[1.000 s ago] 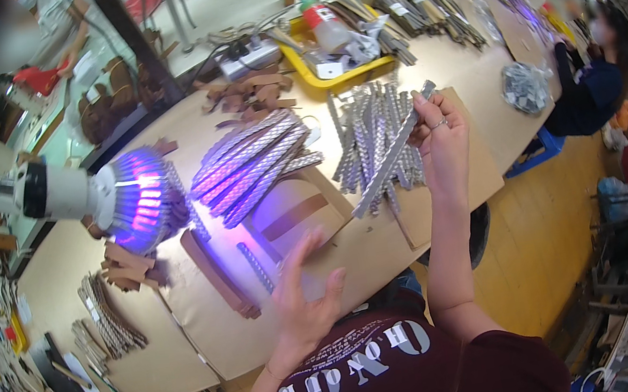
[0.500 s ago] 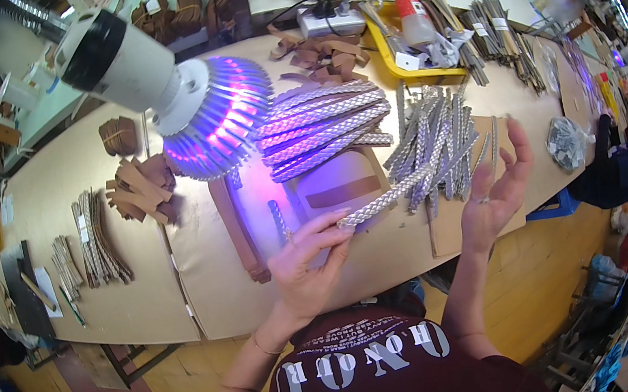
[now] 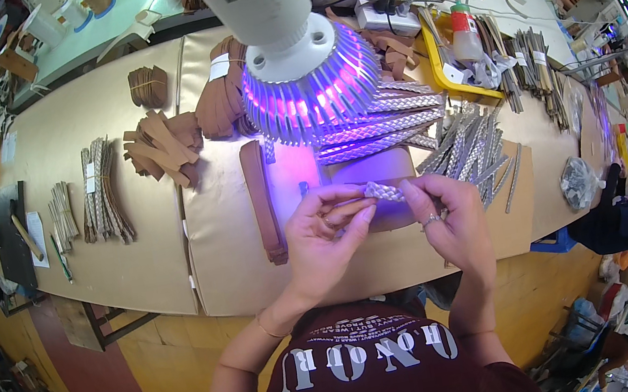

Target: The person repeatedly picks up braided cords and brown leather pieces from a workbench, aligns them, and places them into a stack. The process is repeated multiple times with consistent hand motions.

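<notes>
Having swung inward since half a second earlier, the right hand met the left hand; both, fingers nearly closed, pinched the silver braided strap over the gold-topped worktable.

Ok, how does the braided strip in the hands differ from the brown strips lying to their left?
The braided strip is silvery and plaited; the brown strips look plain and flat. The braided strip is held between the left hand and right hand; the brown strips lie on the table. Both are narrow.
</notes>
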`<state>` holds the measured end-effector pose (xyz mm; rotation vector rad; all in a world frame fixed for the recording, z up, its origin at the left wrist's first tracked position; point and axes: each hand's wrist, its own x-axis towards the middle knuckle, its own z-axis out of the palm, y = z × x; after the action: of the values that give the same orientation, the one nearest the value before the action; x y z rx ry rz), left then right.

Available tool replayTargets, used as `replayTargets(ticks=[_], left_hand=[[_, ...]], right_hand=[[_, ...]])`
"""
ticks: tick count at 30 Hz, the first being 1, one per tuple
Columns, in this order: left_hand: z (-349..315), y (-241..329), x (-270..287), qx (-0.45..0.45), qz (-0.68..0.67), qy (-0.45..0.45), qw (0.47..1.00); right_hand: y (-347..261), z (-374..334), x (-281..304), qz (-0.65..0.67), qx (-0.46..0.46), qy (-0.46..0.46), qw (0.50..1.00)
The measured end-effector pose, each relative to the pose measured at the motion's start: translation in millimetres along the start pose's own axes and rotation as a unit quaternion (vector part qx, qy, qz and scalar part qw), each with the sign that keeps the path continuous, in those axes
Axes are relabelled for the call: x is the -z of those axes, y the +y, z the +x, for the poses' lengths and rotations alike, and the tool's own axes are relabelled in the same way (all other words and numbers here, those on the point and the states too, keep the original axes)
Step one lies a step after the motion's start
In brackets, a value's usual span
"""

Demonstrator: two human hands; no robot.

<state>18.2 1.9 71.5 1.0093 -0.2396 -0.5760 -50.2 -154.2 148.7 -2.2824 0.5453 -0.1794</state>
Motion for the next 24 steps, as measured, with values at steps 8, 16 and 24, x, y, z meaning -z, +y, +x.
replayTargets(ticks=[8,16,24], left_hand=[[-4,-7,19,0.024,0.06,-0.001,0.998],[4,22,27,0.163,-0.214,-0.13,0.954],[9,15,16,0.129,-0.103,-0.098,0.981]], right_hand=[[-7,15,-13,0.274,-0.118,-0.048,0.953],[-18,43,-29,0.436,0.027,0.209,0.875],[-6,33,-30,0.338,0.046,0.387,0.857]])
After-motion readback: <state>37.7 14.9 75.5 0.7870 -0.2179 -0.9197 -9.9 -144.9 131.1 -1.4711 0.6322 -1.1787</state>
